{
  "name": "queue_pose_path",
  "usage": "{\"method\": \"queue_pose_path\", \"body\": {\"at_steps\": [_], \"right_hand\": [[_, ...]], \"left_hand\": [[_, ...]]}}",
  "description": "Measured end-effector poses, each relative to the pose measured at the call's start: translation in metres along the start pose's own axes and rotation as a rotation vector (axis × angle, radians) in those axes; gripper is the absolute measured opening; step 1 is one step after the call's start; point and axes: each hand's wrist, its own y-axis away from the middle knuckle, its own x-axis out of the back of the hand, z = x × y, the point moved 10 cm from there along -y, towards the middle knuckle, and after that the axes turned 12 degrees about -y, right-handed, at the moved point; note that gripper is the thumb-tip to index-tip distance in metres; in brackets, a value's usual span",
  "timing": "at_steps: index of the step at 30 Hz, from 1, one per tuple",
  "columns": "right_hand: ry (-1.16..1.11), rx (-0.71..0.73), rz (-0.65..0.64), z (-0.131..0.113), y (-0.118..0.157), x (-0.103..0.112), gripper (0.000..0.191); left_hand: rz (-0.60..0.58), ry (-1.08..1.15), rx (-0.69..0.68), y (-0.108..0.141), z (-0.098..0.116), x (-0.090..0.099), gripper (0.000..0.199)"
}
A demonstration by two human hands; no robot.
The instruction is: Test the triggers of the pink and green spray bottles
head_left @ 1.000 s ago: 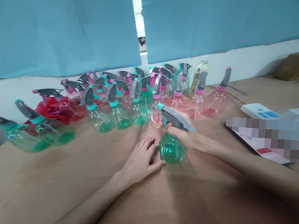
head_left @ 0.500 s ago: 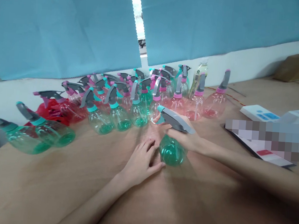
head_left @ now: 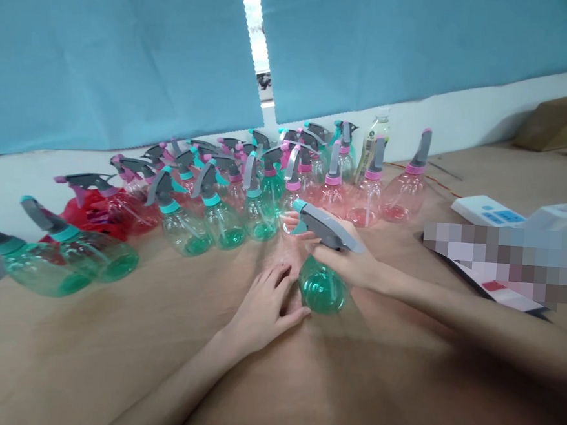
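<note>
My right hand (head_left: 353, 259) grips a green spray bottle (head_left: 324, 290) round its neck, below the grey trigger head with its turquoise nozzle. The bottle looks slightly tilted; whether its base touches the table cannot be made out. Flat on the tabletop, just left of that bottle, rests my left hand (head_left: 267, 305) with its fingers and thumb apart, holding nothing. Beyond both hands stands a crowd of spray bottles, among them a green one (head_left: 259, 220) and a pink one (head_left: 331, 193).
Two more green bottles (head_left: 100, 258) stand at the left, by a red plastic bag (head_left: 96, 215). A labelled drink bottle (head_left: 376, 144) is at the back. On the right are a white device with blue buttons (head_left: 487, 210), a partly blurred flat item (head_left: 501, 289) and a cardboard box (head_left: 556, 121).
The whole view has shifted slightly, so things sit a little further left. My right hand keeps its grip on the green spray bottle, and my left hand stays flat on the table.
</note>
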Motion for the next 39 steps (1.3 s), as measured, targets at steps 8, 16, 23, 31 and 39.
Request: {"method": "queue_pose_path", "body": {"at_steps": [8,16,23,31,39], "right_hand": [[0.032,0.011,0.013,-0.0008,-0.0009,0.0009,0.026],[0.043,0.004,0.014,-0.0011,-0.0007,0.001,0.025],[0.034,-0.006,0.026,0.0007,-0.0008,0.0028,0.025],[-0.03,-0.02,0.012,0.0045,0.0,-0.0001,0.032],[-0.009,-0.014,0.027,0.0013,-0.0011,0.0014,0.029]], "left_hand": [[-0.003,0.003,0.0,-0.0005,0.0006,-0.0003,0.048],[0.019,0.008,-0.002,0.0007,-0.0012,-0.0012,0.047],[-0.007,0.004,0.004,-0.001,0.0004,-0.0008,0.049],[0.007,-0.004,0.006,-0.0006,0.0006,0.0012,0.047],[0.001,-0.015,0.0,-0.0006,0.0,-0.0011,0.049]]}}
